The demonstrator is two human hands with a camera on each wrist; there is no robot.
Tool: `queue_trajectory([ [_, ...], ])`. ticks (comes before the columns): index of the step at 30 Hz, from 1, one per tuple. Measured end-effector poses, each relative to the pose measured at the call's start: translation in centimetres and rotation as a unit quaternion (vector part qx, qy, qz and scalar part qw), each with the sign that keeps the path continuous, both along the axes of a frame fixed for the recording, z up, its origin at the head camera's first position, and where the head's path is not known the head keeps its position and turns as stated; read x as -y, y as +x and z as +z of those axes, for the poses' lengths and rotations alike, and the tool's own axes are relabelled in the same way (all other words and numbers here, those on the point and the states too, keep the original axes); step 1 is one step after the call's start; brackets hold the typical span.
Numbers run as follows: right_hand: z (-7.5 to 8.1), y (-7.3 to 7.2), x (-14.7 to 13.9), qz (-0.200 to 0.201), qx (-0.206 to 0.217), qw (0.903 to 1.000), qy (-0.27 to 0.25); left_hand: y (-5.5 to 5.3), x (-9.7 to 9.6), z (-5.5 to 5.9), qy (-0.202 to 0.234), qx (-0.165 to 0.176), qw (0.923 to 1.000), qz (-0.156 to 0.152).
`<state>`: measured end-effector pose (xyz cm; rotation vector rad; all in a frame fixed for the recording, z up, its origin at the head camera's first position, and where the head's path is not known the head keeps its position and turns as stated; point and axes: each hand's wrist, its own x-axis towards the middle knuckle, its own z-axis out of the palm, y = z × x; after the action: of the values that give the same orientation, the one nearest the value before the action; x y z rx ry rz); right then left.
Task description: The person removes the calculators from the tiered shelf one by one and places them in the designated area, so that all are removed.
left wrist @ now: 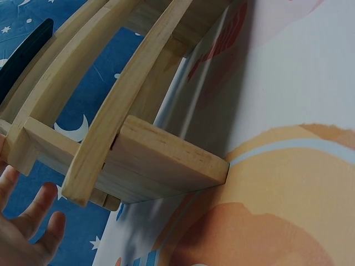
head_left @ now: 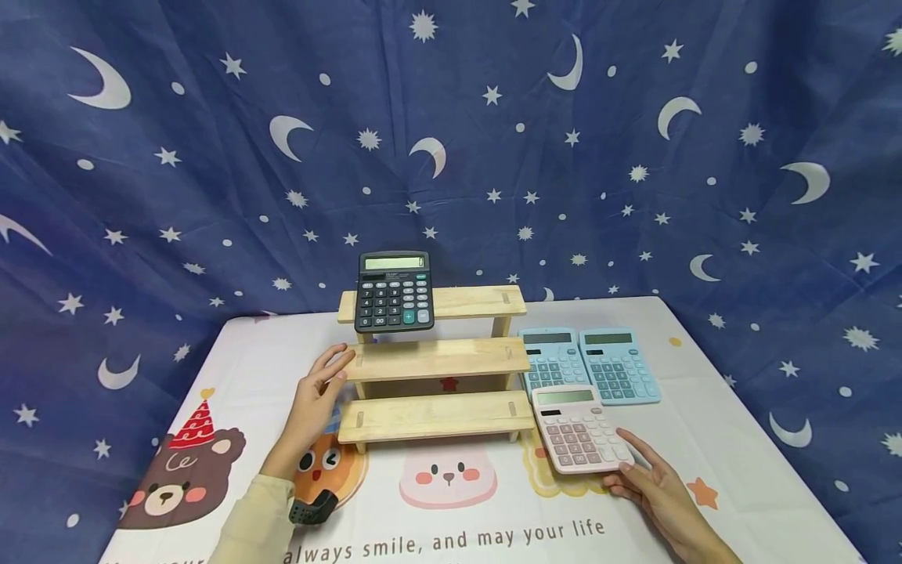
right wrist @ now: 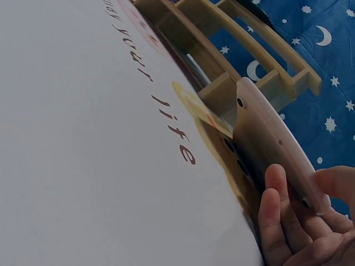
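My right hand (head_left: 654, 489) pinches the lower right corner of a pink-and-white calculator (head_left: 579, 431), thumb on one face and fingers on the other. In the right wrist view the pink calculator (right wrist: 277, 144) is seen edge-on with its underside tilted up off the table. My left hand (head_left: 317, 395) is at the left end of the middle shelf of a three-step wooden rack (head_left: 437, 415), its fingertips right at the board's end. The left wrist view shows its fingers (left wrist: 41, 210) spread and loosely bent. A black calculator (head_left: 395, 291) leans on the top shelf's left side, its display lit.
Two blue calculators (head_left: 553, 360) lie side by side on the table, right of the rack; the pink one overlaps the left one in the head view. A printed white cloth (head_left: 282, 345) covers the table. Behind hangs a blue curtain (head_left: 465, 196) with moons and stars.
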<state>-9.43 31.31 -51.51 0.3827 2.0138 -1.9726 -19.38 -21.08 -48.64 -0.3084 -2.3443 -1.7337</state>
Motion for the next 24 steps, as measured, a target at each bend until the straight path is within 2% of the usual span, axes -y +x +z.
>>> queue_trajectory([
  [6,0.5,0.0,-0.3,0.027,0.006,0.9982,0.053,0.0,0.0,0.0,-0.003,-0.001,1.0,0.0],
  [14,1.6,0.3,-0.5,0.084,-0.011,0.9892,0.119,0.0,0.0,0.2,0.002,-0.005,1.0,-0.002],
  [24,2.2,0.4,-0.6,0.098,-0.023,0.9831,0.153,0.0,0.0,0.0,-0.001,-0.006,1.0,-0.001],
])
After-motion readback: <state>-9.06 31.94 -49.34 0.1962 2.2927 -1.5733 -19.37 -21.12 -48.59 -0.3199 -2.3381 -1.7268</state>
